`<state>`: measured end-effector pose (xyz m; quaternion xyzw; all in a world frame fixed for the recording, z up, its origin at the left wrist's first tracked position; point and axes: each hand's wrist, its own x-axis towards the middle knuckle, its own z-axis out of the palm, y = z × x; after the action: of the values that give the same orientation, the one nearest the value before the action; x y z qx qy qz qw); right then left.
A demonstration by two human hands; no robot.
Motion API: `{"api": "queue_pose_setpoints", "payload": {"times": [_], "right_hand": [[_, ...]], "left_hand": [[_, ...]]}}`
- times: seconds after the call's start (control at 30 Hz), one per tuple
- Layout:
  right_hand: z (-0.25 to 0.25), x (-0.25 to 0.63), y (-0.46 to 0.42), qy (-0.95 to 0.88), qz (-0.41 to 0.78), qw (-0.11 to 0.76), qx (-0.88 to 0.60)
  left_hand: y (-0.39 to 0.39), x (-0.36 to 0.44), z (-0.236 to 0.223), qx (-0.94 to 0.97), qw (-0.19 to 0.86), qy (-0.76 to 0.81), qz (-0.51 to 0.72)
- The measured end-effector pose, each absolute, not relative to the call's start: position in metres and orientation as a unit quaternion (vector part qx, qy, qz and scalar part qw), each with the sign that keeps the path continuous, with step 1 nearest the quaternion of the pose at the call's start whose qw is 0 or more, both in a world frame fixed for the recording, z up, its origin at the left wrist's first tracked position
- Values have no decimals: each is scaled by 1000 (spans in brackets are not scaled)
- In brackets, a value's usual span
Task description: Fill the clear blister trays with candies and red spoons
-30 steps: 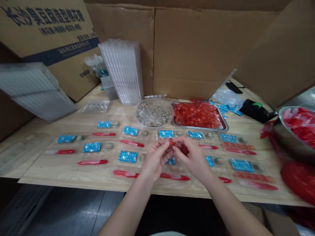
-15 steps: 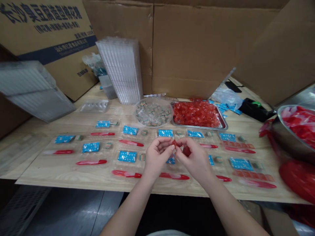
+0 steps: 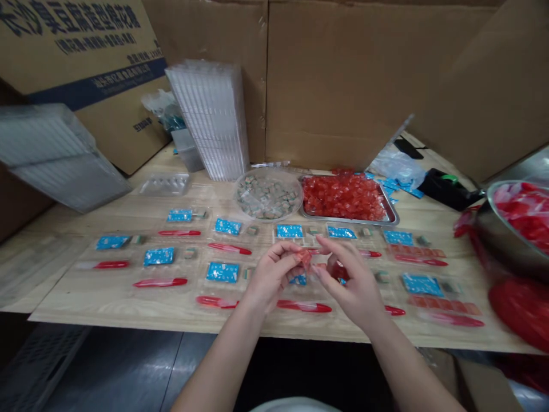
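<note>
My left hand (image 3: 272,276) pinches a small piece of translucent red wrapper (image 3: 305,258) between thumb and fingers. My right hand (image 3: 354,283) has its fingers curved around a dark red lump (image 3: 338,270), perhaps a sweet, and stands just right of the wrapper. Both hands hover over clear plastic trays (image 3: 257,286) holding blue sachets (image 3: 222,272), small striped cubes (image 3: 190,253) and red-handled spoons (image 3: 304,306). A blue sachet (image 3: 298,279) is mostly hidden under my hands.
Behind the trays stand a steel tray of red wrapped sweets (image 3: 343,197) and a round clear dish of cubes (image 3: 268,195). Tall stacks of clear trays (image 3: 210,120) lean against cardboard. A steel bowl of red pieces (image 3: 510,229) and a red bag (image 3: 521,312) sit at the right.
My hands have moved slightly apart. My right hand has shifted right and its fingers have opened a little, and the red wrapper now shows more clearly at my left fingertips.
</note>
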<state>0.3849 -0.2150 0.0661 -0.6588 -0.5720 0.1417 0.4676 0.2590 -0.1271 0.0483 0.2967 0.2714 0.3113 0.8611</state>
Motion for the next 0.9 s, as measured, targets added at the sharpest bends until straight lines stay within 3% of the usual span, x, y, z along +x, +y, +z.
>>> {"api": "queue_pose_setpoints", "payload": {"times": [0.17,0.63,0.9], "right_hand": [[66,392,-222,-587,186,452,-646],[45,404,-265,-480,143,493,-711],[40,414,-274,-361,301,542,-697]], "left_hand": [[-133,262,44,384,830,281,290],[-166,290,42,503,775,288,252],[-167,293,47,415,847,278,182]]}}
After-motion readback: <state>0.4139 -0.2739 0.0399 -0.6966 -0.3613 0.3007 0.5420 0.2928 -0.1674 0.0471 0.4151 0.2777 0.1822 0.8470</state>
